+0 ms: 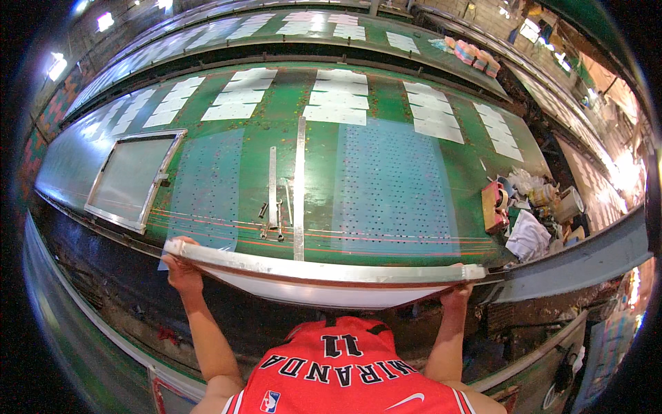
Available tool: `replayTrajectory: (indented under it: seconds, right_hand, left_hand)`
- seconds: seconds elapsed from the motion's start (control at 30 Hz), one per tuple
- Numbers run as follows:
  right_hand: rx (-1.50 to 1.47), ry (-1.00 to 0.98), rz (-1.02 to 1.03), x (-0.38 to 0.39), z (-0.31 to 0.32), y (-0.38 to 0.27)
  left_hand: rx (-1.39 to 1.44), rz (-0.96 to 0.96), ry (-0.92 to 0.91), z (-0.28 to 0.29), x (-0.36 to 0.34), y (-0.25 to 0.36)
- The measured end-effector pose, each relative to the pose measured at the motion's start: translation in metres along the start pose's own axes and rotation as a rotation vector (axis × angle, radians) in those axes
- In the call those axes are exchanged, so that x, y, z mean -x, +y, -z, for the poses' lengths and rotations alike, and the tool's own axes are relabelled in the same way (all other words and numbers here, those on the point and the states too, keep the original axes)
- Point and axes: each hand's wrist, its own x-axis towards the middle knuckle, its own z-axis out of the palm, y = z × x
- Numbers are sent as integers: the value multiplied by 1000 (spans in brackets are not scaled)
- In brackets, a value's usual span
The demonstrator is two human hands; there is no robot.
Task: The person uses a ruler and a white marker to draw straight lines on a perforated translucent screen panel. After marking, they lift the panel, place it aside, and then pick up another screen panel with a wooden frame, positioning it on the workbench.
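A wide silver-edged frame [324, 271] with a pale, flat panel is held on edge in front of my body, near the front of the green table [256, 162]. My left hand [183, 268] grips its left end, with the thumb by the top rail. Around the right end wraps my right hand [455, 293], its fingers partly hidden by the rail. Beyond the frame lie a long metal straightedge [300, 186], a shorter metal strip [273, 183] and some wrenches [280, 221]. Bluish, dotted translucent sheets [393, 183] lie flat on both sides of these tools.
Another metal-edged screen [131, 174] lies at the table's left. Stacks of white pieces [338, 93] run in rows along the far side. A red box [492, 207], a white cloth [528, 236] and tubs crowd the right end. Thin reddish strings cross the table near its front edge.
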Motion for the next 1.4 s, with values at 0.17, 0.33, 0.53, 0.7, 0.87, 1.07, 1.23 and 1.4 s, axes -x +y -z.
replayTrajectory:
  seconds: [0.17,0.33,0.53,0.7,0.87,1.07,1.23,1.4]
  right_hand:
    - [276,120,21,4,-34,31]
    - [498,-56,-124,1,-69,43]
    - [314,-205,-211,-9,-87,64]
    - [382,-628,-319,-27,-105,65]
    - [313,-773,-622,-91,-148,95]
    - [1232,-1097,-319,-154,-235,225]
    - [1245,-1034,45,-155,-294,321]
    - [1504,-975,120,-153,-317,363]
  left_hand:
    - [-664,-343,342,-77,-21,49]
    - [-1120,-12,-448,-169,3,58]
    - [-1264,290,-1054,-222,16,21]
    - [-1411,333,-1166,-201,19,18]
    - [-1405,365,-1173,-176,27,11]
    - [-1488,431,-1212,-153,36,-8]
    - [-1600,493,-1189,-131,45,-12]
    - [-1646,549,-1186,-122,48,-9]
